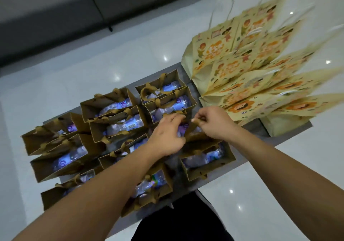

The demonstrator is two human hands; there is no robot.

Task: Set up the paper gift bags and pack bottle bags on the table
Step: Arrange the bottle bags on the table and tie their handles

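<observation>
Hands point(166, 137) point(214, 122) pinch brown bag point(188, 129) handles; next, you lift it toward yellow bags point(242, 69) at two o'clock.

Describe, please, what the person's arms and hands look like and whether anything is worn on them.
Both forearms are bare as far as the frame shows: no sleeves, watch, bracelet or gloves. The left hand and right hand show no rings that I can make out.

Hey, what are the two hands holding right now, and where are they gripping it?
Both hold one brown bottle bag: the right hand pinches a handle strap, the left hand grips its top edge.
</observation>
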